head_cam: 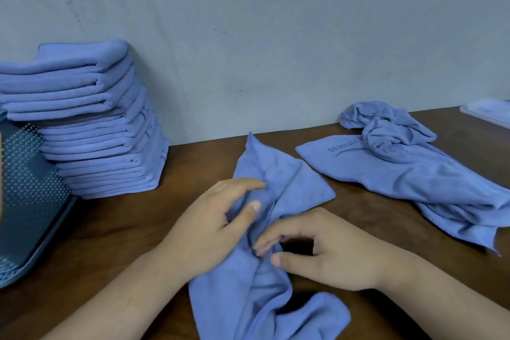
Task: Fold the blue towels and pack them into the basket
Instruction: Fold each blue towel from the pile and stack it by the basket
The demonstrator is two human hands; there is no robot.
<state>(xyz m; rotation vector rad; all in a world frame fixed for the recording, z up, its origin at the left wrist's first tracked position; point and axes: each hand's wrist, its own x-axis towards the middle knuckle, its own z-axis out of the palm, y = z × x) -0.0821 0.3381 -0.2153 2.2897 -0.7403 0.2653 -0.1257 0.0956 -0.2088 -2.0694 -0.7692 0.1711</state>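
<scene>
Lower centre of frame: a crumpled blue towel [278,182] is lying on the dark wood-grain table [132,232]. It is soft, matte microfibre, bunching into a long ridge down its middle, with a pointed corner sticking up toward the wall.

The left hand [209,226] is resting on the towel's left side, fingers loosely spread and only slightly bent, thumb out. The right hand [325,254] is curling inward, thumb and fingertips pinching the ridge of cloth.

Left of frame: a tall stack of folded towels [93,130] is leaning a little against the pale, scuffed wall [276,36], its rounded fold edges showing as layers. Just beside it, at the left edge, a dark teal basket [30,201] with perforated plastic sides is sitting tilted in view.

Right of frame: loose towels [408,174] are lying in a heap, one twisted on top of a flatter one printed with "FITNESS". Upper right edge: a translucent plastic lid [488,113].
</scene>
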